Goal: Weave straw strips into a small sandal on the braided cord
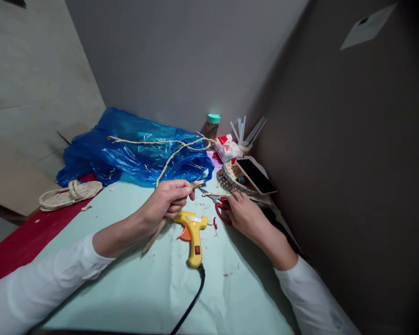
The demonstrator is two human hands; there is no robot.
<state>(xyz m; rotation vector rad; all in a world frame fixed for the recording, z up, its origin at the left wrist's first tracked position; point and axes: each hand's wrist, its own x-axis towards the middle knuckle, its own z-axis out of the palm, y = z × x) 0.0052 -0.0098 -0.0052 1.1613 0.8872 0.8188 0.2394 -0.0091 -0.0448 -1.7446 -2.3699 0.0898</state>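
Observation:
My left hand (172,197) is closed around a strip of dried plant fibre, whose frayed tip (197,184) pokes out past the thumb. A brown tail of the strip hangs below the palm. Behind the fingers rises a braided straw cord (169,160) that loops over the blue bag. My right hand (240,211) is closed on the red handles of a pair of scissors (220,208), their blades pointing left toward the left hand. A short pale strand (214,194) lies by its fingertips. Between the hands lies a yellow hot glue gun (194,235) with an orange trigger.
A blue plastic bag (136,149) lies at the back. A woven sandal-shaped piece (70,195) sits at the left edge. Behind the right hand are a basket (228,174), a phone (256,176), a tissue pack (226,148), glue sticks (241,130) and a green-lidded jar (212,123). A black cable (193,300) runs frontward.

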